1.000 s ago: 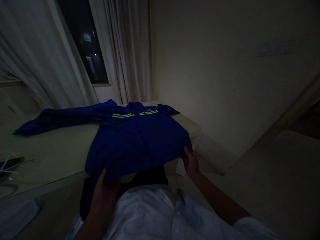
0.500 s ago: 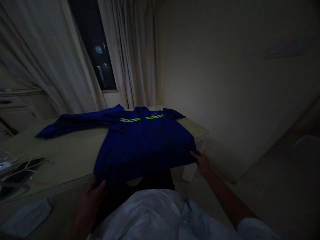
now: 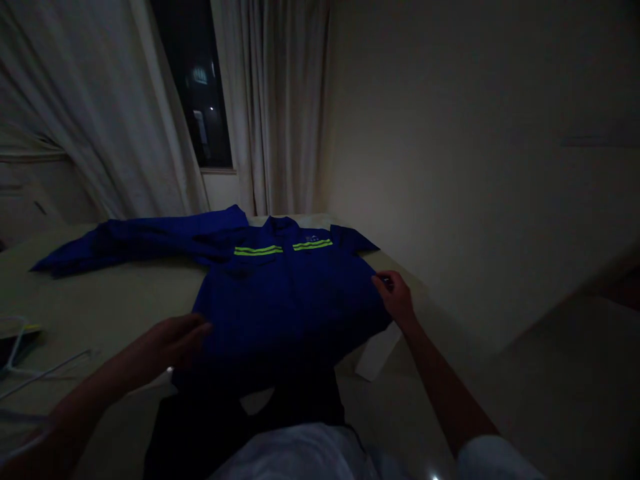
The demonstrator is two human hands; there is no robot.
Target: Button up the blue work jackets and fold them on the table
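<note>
A dark blue work jacket [image 3: 295, 300] lies spread front up, its collar at the far side and its hem hanging over the near table edge. Yellow-green reflective stripes cross the chest, with a small logo above the right-hand one. My left hand [image 3: 183, 337] is closed at the jacket's left side edge, fingers pressed together on the cloth. On the opposite side edge, my right hand [image 3: 397, 297] pinches the fabric between thumb and curled fingers. One sleeve stretches far out to the left; the other looks short or folded at the right. Dim light hides the hem's detail.
The jacket lies on a pale table [image 3: 145, 303]. White wire hangers [image 3: 47, 373] and a dark flat item [image 3: 20, 347] are at its left. Behind stand curtains [image 3: 285, 107] and a dark window [image 3: 195, 87]; a wall [image 3: 450, 147] rises at the right.
Both hands have moved up along the jacket's sides, away from the hem corners. The camera view has shifted slightly, and the near hem hangs lower.
</note>
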